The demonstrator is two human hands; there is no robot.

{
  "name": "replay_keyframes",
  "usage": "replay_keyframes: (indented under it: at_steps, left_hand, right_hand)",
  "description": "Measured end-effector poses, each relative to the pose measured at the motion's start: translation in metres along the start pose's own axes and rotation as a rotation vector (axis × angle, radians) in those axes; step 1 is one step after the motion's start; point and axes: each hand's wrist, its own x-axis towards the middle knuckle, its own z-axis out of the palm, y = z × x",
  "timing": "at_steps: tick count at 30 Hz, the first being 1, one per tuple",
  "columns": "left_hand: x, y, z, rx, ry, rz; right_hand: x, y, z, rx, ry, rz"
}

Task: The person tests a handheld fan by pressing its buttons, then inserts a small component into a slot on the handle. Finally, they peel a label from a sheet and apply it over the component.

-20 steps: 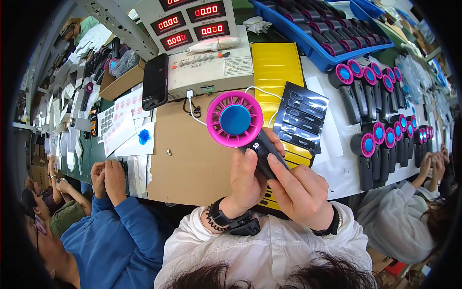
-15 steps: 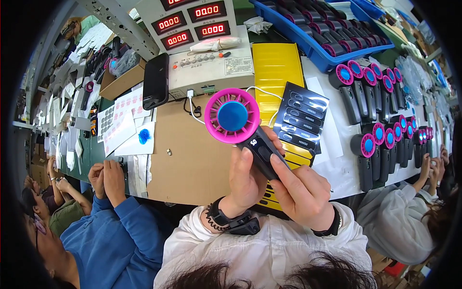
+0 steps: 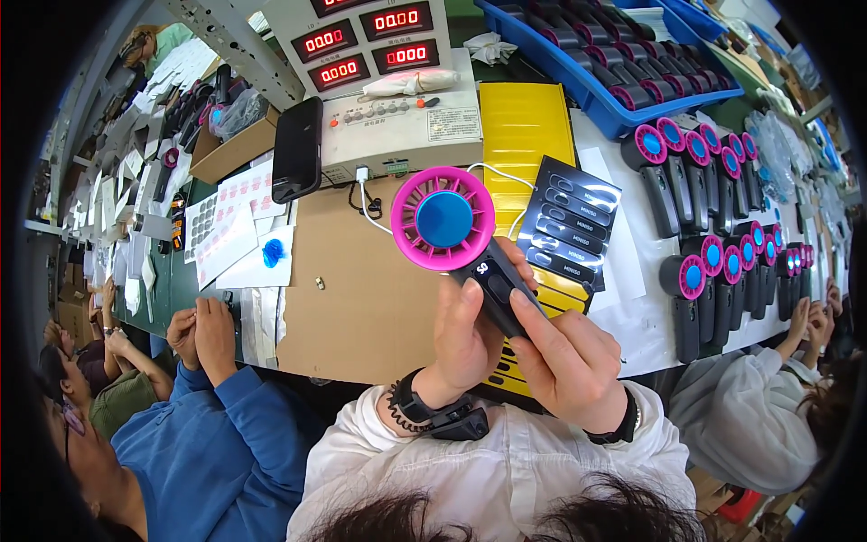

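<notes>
Blue sleeves: a co-worker (image 3: 217, 452) is at the left of the brown board (image 3: 352, 312).
Sticker sheets: white sheets (image 3: 230, 239) lie just left of the brown board.
Phone: a black phone (image 3: 298, 149) leans at the brown board's far left corner.
Tester: a pale box (image 3: 402, 133) with lit red readouts stands beyond the brown board.
Left hand: your left hand (image 3: 461, 334) grasps the handle, thumb in front, fingers curled around the far side.
Fan: you hold the fan (image 3: 466, 260) raised over the brown board's right part. Its pink grille (image 3: 404, 219) has radial spokes around a smooth, round blue hub (image 3: 444, 219); the dark grey handle (image 3: 496, 287) slants down to the right, bearing small lit white characters and an oval inset.
Yellow sheet: this ridged sheet (image 3: 526, 122) lies right of the brown board, under a black label sheet (image 3: 572, 217).
Right hand: your right hand (image 3: 573, 366) grips the lower handle, one fingertip on its front.
More fans: rows of matching fans (image 3: 694, 190) lie well right of the brown board, a blue tray (image 3: 673, 110) beyond them.
</notes>
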Motion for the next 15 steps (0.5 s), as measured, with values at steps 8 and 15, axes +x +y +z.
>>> replay_keyframes:
  at_steps: [8, 15]
  left_hand:
    - [-0.0022, 0.0006, 0.001, -0.013, 0.028, -0.047]
    - [-0.0017, 0.001, 0.0017, -0.018, 0.013, -0.042]
  right_hand:
    - [0.0003, 0.0005, 0.0012, 0.014, 0.018, -0.012]
    - [-0.0001, -0.0001, -0.0014, 0.032, 0.027, -0.012]
